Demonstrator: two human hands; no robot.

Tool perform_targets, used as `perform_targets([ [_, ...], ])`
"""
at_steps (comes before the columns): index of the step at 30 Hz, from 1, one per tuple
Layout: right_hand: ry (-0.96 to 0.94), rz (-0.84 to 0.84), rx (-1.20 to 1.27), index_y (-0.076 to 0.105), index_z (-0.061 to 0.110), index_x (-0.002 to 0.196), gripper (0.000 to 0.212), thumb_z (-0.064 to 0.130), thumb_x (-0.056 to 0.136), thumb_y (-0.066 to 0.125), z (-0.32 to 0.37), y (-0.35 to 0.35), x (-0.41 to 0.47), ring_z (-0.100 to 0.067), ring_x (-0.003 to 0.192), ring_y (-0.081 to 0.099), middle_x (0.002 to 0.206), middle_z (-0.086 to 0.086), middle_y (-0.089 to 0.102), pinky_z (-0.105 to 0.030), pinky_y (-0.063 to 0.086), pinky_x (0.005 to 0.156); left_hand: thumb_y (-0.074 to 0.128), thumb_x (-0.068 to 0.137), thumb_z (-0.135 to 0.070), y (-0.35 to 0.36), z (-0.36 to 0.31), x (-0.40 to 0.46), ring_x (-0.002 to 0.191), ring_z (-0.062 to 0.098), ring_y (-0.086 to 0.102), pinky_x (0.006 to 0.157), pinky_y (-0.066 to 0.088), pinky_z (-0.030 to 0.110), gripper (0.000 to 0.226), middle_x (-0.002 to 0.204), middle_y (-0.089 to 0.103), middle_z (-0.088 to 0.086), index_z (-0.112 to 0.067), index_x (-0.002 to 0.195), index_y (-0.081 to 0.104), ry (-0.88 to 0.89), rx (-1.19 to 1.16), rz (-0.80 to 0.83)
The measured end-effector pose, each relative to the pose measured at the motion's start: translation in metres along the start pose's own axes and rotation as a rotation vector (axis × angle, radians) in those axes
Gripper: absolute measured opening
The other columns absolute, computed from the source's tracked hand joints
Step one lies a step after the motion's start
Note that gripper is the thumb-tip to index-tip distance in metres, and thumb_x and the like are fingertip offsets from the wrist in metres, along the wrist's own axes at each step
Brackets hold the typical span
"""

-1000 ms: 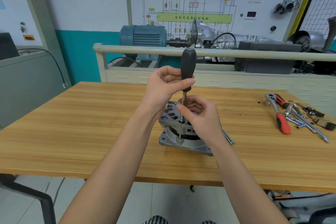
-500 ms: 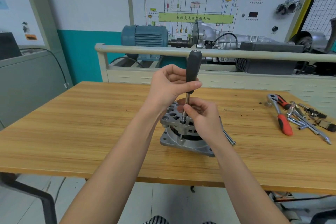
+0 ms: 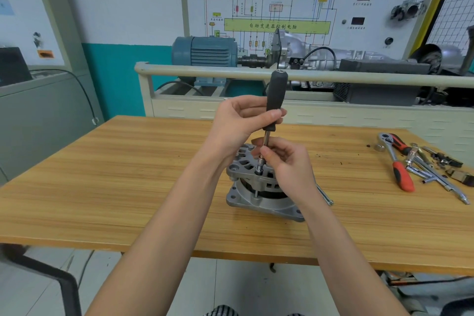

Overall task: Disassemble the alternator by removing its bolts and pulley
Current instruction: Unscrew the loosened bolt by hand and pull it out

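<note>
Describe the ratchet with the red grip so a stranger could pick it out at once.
Start at the wooden table and go to the tool pile at its right end. The ratchet lies nearest the alternator, round chrome head pointing away from the person. Only its handle is red and black; the wrenches beside it are bare metal.

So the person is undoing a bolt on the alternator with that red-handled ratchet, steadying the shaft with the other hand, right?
Not the ratchet. The head view shows the left hand gripping a black-handled nut driver on the alternator; the right hand steadies its shaft. The red-handled ratchet lies on the table.
</note>
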State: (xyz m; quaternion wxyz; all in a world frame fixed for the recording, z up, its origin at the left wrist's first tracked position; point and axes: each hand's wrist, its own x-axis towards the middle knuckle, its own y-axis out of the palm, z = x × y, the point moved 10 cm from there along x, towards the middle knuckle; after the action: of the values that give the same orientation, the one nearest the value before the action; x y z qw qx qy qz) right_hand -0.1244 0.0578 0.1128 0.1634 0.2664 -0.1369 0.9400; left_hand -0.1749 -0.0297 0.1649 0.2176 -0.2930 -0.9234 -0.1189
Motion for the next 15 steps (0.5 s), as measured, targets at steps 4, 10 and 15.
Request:
perform_targets([
  [4, -0.011, -0.034, -0.004, 0.067, 0.022, 0.092, 0.019, 0.013, 0.079, 0.077, 0.001, -0.004, 0.001, -0.006, 0.079, 0.067, 0.083, 0.008, 0.070, -0.018, 0.052, 0.074, 0.084, 0.063, -0.003, -0.008, 0.000, 0.002, 0.071, 0.013, 0.070, 0.064, 0.056, 0.025, 0.030, 0.076, 0.074, 0.002, -0.004, 0.087, 0.066, 0.027, 0.056, -0.156],
  [10, -0.017, -0.093, -0.018, 0.069, 0.030, 0.083, 0.026, 0.005, 0.083, 0.071, -0.001, -0.010, 0.001, -0.013, 0.080, 0.069, 0.081, 0.007, 0.072, -0.025, 0.054, 0.076, 0.072, 0.079, -0.003, -0.002, 0.002, 0.002, 0.084, 0.018, 0.070, 0.076, 0.057, 0.028, 0.027, 0.091, 0.073, 0.010, -0.001, 0.105, 0.065, -0.011, -0.017, -0.069],
  [15, -0.009, -0.032, -0.025, 0.067, 0.030, 0.089, 0.030, 0.001, 0.090, 0.061, -0.001, -0.004, 0.001, -0.008, 0.084, 0.069, 0.084, 0.005, 0.072, -0.020, 0.053, 0.080, 0.052, 0.093, 0.003, 0.002, 0.003, -0.001, 0.094, 0.024, 0.069, 0.088, 0.055, 0.032, 0.025, 0.102, 0.071, 0.015, 0.005, 0.117, 0.061, -0.035, -0.051, 0.069],
])
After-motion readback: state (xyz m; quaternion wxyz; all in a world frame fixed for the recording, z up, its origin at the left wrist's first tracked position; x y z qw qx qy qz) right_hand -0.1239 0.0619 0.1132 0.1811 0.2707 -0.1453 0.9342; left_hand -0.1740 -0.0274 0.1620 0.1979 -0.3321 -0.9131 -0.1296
